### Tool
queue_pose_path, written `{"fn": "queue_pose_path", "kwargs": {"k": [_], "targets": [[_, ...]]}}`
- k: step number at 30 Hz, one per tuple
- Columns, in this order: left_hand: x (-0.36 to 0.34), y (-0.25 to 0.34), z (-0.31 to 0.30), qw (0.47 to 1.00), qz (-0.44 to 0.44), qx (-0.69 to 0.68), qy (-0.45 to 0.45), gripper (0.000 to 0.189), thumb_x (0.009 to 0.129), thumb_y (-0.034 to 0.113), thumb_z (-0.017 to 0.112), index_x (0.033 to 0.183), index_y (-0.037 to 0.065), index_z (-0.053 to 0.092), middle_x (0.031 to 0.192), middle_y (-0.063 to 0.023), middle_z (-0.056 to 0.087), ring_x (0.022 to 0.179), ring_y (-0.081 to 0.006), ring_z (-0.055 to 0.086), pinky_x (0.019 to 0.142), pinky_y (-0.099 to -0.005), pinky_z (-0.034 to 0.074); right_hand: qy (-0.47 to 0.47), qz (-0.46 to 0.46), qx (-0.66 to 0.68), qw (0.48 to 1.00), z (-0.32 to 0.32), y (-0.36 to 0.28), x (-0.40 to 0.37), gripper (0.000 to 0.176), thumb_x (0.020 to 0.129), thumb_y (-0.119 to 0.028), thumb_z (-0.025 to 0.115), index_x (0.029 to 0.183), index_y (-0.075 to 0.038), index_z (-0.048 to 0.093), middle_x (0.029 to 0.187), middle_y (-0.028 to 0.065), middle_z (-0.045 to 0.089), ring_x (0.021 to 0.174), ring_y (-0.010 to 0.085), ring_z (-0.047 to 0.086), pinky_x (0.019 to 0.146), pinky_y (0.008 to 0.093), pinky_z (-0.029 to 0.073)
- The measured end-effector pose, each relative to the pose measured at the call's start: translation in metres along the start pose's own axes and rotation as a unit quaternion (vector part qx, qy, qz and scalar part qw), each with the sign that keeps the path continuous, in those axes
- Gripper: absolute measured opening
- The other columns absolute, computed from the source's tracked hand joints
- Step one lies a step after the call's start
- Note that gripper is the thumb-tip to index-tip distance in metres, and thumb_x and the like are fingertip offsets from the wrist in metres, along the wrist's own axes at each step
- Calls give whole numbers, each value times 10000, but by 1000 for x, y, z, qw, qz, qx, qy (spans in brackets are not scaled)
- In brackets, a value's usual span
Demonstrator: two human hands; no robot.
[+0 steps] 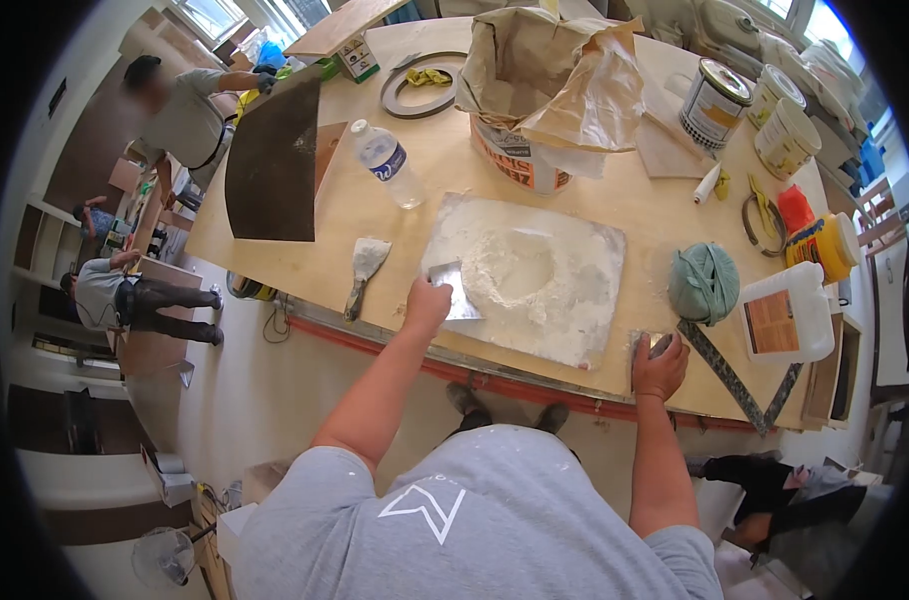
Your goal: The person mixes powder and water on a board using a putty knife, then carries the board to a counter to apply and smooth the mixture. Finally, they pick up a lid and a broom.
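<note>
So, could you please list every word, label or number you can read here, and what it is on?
None reads clearly.
White plastic bucket: orange letters, upside down, blurred.
Clear water bottle: blue label, too small.
Round metal tin: yellow label, blurred.
White jerrycan: brown label, blurred.
Grey T-shirt: white angular logo, no letters.

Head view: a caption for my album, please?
Left hand holds scraper on powdered board; right hand rests at the table edge.

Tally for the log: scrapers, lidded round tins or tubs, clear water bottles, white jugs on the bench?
Scrapers: 2, one in the left hand, one lying loose
Lidded round tins or tubs: 3
Clear water bottles: 1
White jugs: 1
Total: 7
Thing under right hand unclear, uncounted.
</note>
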State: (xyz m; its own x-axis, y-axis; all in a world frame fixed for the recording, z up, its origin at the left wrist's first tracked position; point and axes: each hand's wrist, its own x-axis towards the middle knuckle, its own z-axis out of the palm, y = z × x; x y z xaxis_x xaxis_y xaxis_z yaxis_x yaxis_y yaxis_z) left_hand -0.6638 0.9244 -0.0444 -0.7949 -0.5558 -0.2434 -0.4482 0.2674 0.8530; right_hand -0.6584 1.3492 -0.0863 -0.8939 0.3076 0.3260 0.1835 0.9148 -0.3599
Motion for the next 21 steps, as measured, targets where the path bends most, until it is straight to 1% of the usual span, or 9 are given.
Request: {"fn": "queue_pose_path", "kwargs": {"k": [3, 6, 9, 12, 13, 14, 16, 19, 21], "targets": [[-3, 6, -4, 997, 39, 44, 53, 366, 778, 64, 612, 1122, -53, 567, 962, -148, 643, 852, -238, 636, 748, -353, 523, 3, 1, -3, 1000, -1, -1, 0, 592, 828, -441, 668, 1235, -39, 517, 1089, 176, 564, 1015, 384, 561, 858, 488, 462], [-13, -23, -28, 996, -48, -78, 21, 395, 782, 50, 609, 1155, -42, 519, 1004, -146, 630, 887, -235, 637, 776, -351, 528, 2, 0, 6, 1000, -1, 1, 1, 595, 827, -442, 667, 1233, -34, 517, 1087, 179, 566, 1011, 386, 562, 855, 490, 462], [-56, -24, -24, 966, -155, -206, 11, 407, 786, 49, 577, 1174, -55, 512, 1036, -166, 638, 947, -263, 643, 806, -361, 518, 5, -8, 7, 1000, 2, 5, 0, 597, 827, -442, 667, 1232, -29, 516, 1087, 182, 567, 1010, 388, 562, 855, 492, 461], [-75, -37, 8, 965, -140, -220, 37, 426, 797, 27, 592, 1200, -57, 484, 1057, -160, 627, 957, -256, 636, 807, -356, 518, 2, -8, 6, 1000, -1, 4, 0, 598, 831, -442, 663, 1234, -27, 513, 1086, 184, 568, 1008, 391, 561, 855, 495, 460], [-75, -40, 21, 969, -102, -216, 62, 441, 796, 33, 607, 1204, -64, 471, 1079, -172, 619, 957, -258, 632, 805, -356, 517, -1, -7, 6, 1000, -2, 3, 1, 598, 833, -443, 661, 1235, -26, 512, 1086, 185, 569, 1007, 392, 561, 855, 496, 460], [-73, -42, 29, 970, -108, -203, 75, 433, 798, 31, 604, 1200, -65, 475, 1082, -173, 619, 961, -259, 631, 805, -357, 517, -2, -8, 6, 1000, -2, 3, 0, 599, 835, -444, 659, 1237, -26, 510, 1086, 186, 568, 1009, 392, 560, 855, 496, 460], [-69, -24, 36, 971, -122, -179, 103, 417, 801, 27, 598, 1190, -69, 484, 1089, -175, 618, 967, -261, 630, 805, -358, 517, -4, -9, 6, 1000, -1, 5, 1, 600, 839, -446, 654, 1242, -26, 506, 1086, 187, 567, 1013, 392, 558, 855, 497, 459], [-58, -29, 27, 964, -138, -206, 92, 437, 795, 5, 614, 1211, -22, 483, 1054, -141, 621, 943, -242, 639, 788, -370, 537, -14, -9, 10, 1000, -3, 4, 1, 603, 844, -450, 647, 1246, -24, 501, 1090, 190, 564, 1022, 391, 554, 860, 495, 457], [-58, -35, 10, 954, -150, -256, 32, 438, 792, -2, 611, 1210, -21, 483, 1047, -144, 622, 935, -249, 639, 787, -371, 538, -14, -10, 7, 1000, -3, 4, 1, 602, 845, -448, 645, 1246, -22, 500, 1093, 190, 561, 1023, 391, 552, 861, 494, 455]]}}
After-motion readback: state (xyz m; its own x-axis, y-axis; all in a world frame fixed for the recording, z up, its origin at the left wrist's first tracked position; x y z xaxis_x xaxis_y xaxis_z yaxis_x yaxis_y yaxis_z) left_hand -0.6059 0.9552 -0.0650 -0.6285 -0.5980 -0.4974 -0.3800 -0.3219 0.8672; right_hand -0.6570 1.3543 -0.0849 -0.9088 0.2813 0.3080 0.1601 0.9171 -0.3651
